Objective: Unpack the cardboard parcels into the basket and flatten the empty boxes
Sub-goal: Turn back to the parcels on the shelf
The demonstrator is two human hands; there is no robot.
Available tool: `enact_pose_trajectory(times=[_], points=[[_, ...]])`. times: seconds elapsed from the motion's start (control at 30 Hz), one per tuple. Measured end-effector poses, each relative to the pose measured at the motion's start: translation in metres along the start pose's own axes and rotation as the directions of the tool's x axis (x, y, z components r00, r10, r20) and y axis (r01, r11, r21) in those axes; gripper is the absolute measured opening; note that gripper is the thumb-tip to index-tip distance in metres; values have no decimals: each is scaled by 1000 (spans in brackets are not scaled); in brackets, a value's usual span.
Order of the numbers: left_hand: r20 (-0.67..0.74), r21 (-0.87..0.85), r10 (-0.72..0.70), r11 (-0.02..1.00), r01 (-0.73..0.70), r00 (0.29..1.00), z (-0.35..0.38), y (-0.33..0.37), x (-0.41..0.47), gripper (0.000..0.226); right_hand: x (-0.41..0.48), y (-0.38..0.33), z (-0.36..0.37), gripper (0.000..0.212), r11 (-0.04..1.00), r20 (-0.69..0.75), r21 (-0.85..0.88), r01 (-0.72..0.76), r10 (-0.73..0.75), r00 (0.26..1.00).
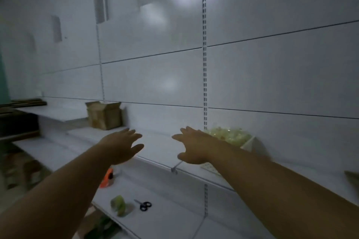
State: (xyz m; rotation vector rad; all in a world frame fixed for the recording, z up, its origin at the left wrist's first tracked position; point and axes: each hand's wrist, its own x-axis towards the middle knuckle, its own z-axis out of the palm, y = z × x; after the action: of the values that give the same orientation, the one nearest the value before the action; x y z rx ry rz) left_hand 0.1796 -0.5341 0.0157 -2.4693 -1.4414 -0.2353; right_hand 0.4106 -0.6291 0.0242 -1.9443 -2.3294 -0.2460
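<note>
Head view, dim and motion-blurred. The white basket [250,144] on the upper shelf [155,147] is largely hidden behind the right forearm; only a corner of its wall and a perforated patch near its base show, so its full shape cannot be made out. It holds a heap of pale yellow-green items [227,134] whose kind is too blurred to tell. At the right edge a brownish object is cut off by the frame and cannot be identified. Dark shapes at the far left are indistinct.

The cardboard box [104,115], brown and upright, stands at the back of the upper shelf against the white wall panel [272,75], its top flaps open; its contents are not visible. It lies well left of the basket.

The left hand [121,145] and right hand [192,144] reach forward over the shelf between box and basket, palms down, fingers spread wide, holding nothing.

On the lower shelf [174,200], an orange tool [106,178] is partly hidden by the left forearm; a green bundle [119,206] and black-handled scissors [143,205] lie near each other, apart
</note>
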Motion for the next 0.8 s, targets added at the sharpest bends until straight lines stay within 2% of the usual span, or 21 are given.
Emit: enact_pose_trajectory(times=[0.13, 0.3, 0.43, 0.6, 0.7, 0.8], points=[[95, -87, -205, 973, 214, 974, 24, -79, -27, 58, 56, -65, 37, 69, 994, 101, -22, 111, -109, 989], [189, -44, -264, 960, 277, 946, 64, -138, -38, 57, 124, -115, 84, 70, 979, 154, 11, 203, -202, 967], [145, 25, -317, 948, 317, 937, 71, -185, -8, 57, 180, -131, 106, 72, 962, 138, 121, 246, -262, 955], [88, 21, -368, 930, 367, 926, 73, -244, 37, 57, 269, -132, 120, 70, 957, 119, 118, 264, -278, 953], [45, -13, -413, 910, 414, 910, 82, -278, 58, 57, 325, -142, 126, 66, 952, 71, 133, 277, -288, 955], [81, -107, -439, 889, 446, 895, 107, -305, 69, 56, 367, -165, 143, 68, 941, 83, 137, 310, -323, 943]])
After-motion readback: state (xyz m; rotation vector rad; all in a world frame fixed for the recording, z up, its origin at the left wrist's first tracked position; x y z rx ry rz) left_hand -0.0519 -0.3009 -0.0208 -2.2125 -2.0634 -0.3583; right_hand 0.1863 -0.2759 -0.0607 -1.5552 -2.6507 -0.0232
